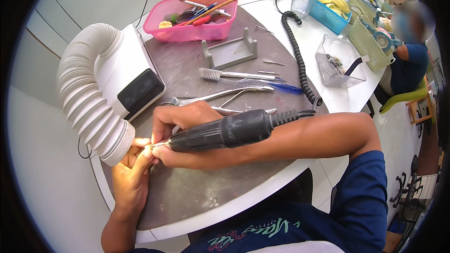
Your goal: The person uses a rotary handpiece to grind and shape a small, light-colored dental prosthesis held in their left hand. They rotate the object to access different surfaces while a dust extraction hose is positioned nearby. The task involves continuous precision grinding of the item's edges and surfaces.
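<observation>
The piece (150, 147) pinched at the fingertips of my left hand (130, 175) is too small to tell, and I can't make out the very tip of the bit (161, 144) against it. The hose (91, 103) hides part of that hand. My handpiece (220, 131) covers some of my right hand (190, 114), which blocks part of the pliers (213, 96). My left forearm (119, 232) and shirt (356, 206) run off the lower edge. The co-worker's head (413, 22) is blurred; the bits inside the clear box (335, 80) are too tiny to name.

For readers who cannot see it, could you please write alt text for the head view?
The right hand holds a black handpiece, its tip at the left hand, near a white ribbed hose. Beyond lie pliers, a brush and a pink basket.
</observation>
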Demonstrator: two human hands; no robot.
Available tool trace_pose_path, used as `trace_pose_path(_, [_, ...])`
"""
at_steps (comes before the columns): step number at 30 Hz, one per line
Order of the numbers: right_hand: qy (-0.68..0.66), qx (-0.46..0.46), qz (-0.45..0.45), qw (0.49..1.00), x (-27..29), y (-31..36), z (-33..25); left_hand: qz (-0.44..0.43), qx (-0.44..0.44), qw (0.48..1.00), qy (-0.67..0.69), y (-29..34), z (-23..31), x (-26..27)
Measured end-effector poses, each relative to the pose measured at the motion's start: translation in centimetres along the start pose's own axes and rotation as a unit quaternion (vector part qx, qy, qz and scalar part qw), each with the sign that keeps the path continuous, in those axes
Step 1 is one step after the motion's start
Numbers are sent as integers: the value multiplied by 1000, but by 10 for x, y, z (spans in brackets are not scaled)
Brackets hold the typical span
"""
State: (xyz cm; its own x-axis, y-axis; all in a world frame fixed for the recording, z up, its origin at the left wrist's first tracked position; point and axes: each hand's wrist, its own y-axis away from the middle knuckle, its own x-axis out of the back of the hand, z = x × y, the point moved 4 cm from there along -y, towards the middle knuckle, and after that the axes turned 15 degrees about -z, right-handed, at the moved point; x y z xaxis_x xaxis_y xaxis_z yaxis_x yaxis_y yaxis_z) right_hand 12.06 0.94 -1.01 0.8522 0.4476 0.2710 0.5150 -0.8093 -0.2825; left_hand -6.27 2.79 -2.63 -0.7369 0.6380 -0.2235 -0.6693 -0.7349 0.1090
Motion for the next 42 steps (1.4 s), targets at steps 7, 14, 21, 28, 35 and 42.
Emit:
trace_pose_path(7, [-29,-25,49,998,2,2,-4,29,-15,999,8,3,-3,6])
trace_pose_path(14, [-26,-21,24,999,-1,8,-4,19,-28,999,-17,-2,-1,4])
trace_pose_path(21, [-49,-56,14,997,-6,1,-5,-16,4,1000,24,3,0,7])
trace_pose_path(28, [-64,-30,43,997,-6,-1,-2,-31,2,999,14,2,-1,4])
trace_pose_path(35, [-47,-72,-5,996,-6,0,-7,-20,-7,1000,11,2,0,4])
trace_pose_path(42, [-20,-51,-20,998,-7,0,-3,-16,-1,1000,18,3,-2,4])
